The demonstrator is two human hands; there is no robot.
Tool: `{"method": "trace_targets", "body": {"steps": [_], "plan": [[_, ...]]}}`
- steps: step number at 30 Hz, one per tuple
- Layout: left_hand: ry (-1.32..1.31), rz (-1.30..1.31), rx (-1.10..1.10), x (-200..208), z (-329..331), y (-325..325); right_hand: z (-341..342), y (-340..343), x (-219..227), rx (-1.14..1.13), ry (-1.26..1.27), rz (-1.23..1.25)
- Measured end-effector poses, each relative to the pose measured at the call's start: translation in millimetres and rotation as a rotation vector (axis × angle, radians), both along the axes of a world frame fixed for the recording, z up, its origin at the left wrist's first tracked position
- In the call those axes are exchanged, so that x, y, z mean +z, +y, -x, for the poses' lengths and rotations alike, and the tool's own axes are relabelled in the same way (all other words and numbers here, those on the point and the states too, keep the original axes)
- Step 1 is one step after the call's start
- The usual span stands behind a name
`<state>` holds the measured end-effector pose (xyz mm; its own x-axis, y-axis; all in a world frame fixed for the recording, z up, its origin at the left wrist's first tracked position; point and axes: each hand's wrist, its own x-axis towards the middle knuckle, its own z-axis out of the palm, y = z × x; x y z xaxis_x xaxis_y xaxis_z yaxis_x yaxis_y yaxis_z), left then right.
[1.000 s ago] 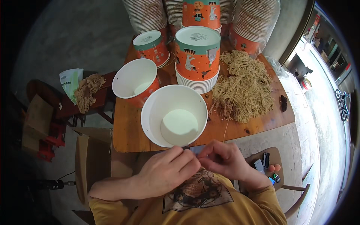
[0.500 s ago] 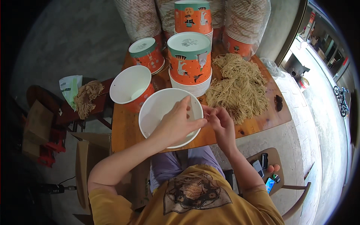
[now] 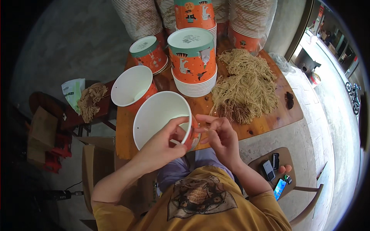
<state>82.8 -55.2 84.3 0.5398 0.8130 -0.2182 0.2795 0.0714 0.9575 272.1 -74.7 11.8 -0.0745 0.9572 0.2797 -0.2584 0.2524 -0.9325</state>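
Observation:
A large white-lined paper bucket (image 3: 154, 111) with an orange outside leans toward me at the table's near edge. My left hand (image 3: 163, 144) grips its right rim, fingers inside the opening and thumb at the edge. Just outside that wall is my right hand (image 3: 221, 140), its thumb and fingers pinched; a thin strand seems to be there, too fine to make out. A small dark hole shows in the bucket's left wall. To the right lies a heap of tan cords (image 3: 248, 88).
Another open bucket (image 3: 133, 86) stands left of mine. Behind are upturned orange-and-green buckets, in a short stack (image 3: 148, 56) and a tall stack (image 3: 192, 61), and bagged stacks (image 3: 252, 23). A stool (image 3: 283, 154) at right holds phones; a cardboard box (image 3: 100, 161) stands at left.
The bucket has shifted left and tilted so its right outer wall shows. My left hand has moved down and left along the rim; my right hand has moved slightly down.

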Motion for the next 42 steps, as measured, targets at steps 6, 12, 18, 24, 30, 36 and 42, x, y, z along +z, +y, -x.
{"method": "trace_targets", "body": {"steps": [6, 12, 18, 24, 30, 36, 42], "plan": [[-0.202, 0.151, 0.124, 7.7, 31.1, -9.9, 17.4, 11.7, 7.1, -0.060, -0.131, -0.107], [-0.230, 0.176, 0.149, 7.8, 39.1, -11.7, 29.3, 18.2, 17.9, -0.111, -0.228, -0.153], [-0.249, 0.159, 0.145, 4.5, 38.9, -10.8, 30.9, 15.3, 27.6, -0.104, -0.346, -0.355], [-0.216, 0.111, 0.107, 8.1, 32.3, -11.4, 29.1, 19.1, 31.6, -0.179, -0.392, -0.332], [-0.188, 0.068, 0.080, 7.6, 29.7, -13.0, 28.2, 20.0, 36.8, -0.219, -0.439, -0.357], [-0.140, 0.054, 0.051, 6.8, 28.4, -13.5, 24.9, 19.6, 35.9, -0.225, -0.480, -0.384], [-0.141, 0.037, -0.002, 7.2, 22.0, -13.5, 18.2, 19.6, 34.9, -0.229, -0.516, -0.391]]}}
